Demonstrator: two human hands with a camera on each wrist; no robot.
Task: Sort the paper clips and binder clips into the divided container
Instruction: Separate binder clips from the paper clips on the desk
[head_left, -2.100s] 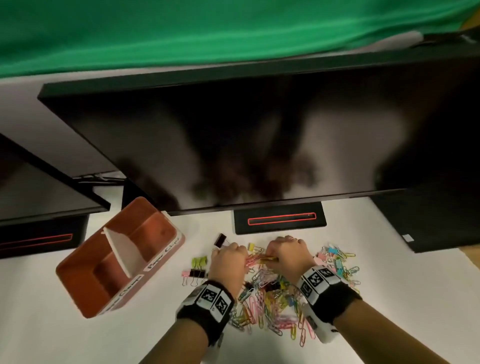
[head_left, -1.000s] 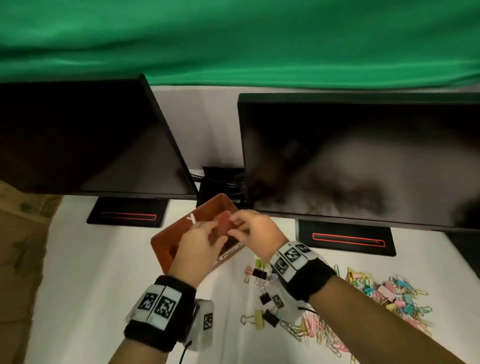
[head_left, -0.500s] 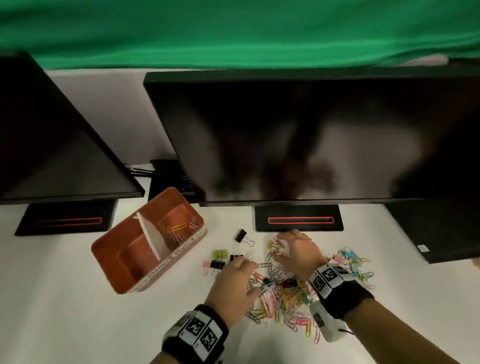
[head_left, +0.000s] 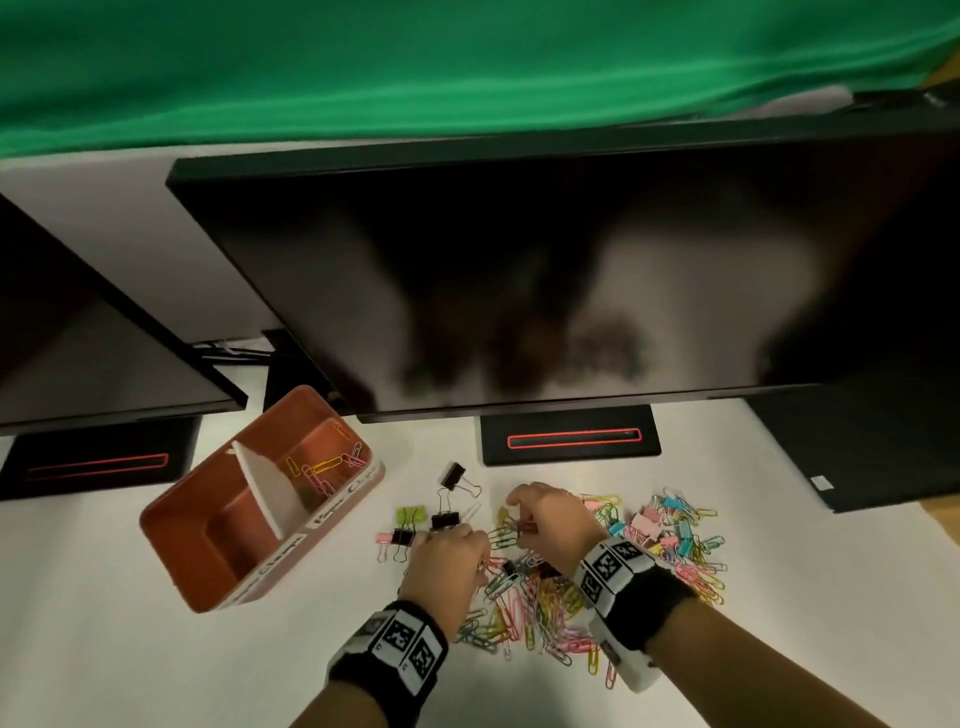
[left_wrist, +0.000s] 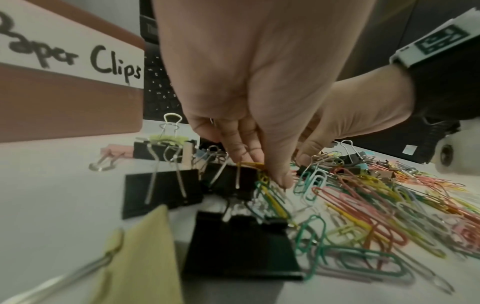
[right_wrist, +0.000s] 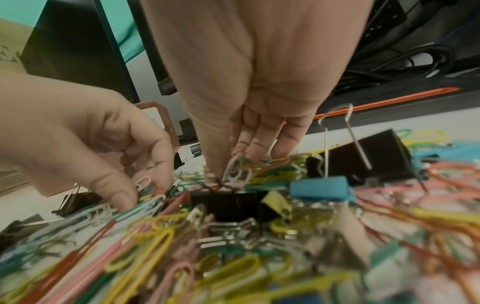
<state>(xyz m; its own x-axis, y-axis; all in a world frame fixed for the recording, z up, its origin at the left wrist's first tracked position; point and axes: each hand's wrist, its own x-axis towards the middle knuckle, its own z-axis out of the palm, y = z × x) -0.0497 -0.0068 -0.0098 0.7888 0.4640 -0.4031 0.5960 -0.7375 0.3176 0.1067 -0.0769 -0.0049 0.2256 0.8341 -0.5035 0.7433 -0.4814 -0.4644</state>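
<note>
An orange-brown divided container (head_left: 218, 551) stands at the left, with several coloured paper clips (head_left: 324, 467) in its far compartment, labelled "Paper Clips" (left_wrist: 70, 55). A mixed pile of paper clips (head_left: 540, 608) and small binder clips lies at the centre. My left hand (head_left: 475, 551) is down on the pile's left edge, thumb and fingers pinching a yellow paper clip (left_wrist: 253, 164). My right hand (head_left: 519, 525) is at the pile's far edge and pinches a few pale pink paper clips (right_wrist: 236, 170). Black binder clips (left_wrist: 161, 189) lie just left of my left hand.
A large dark monitor (head_left: 571, 270) overhangs the desk, its stand base (head_left: 571, 436) just behind the pile. A second monitor (head_left: 78, 338) is at the left. More binder clips (head_left: 670, 525) lie at the pile's right. Bare white desk (head_left: 156, 649) shows in front.
A second ago both hands were together over the container's far compartment. They came back to the pile, and their fingers have now closed on paper clips.
</note>
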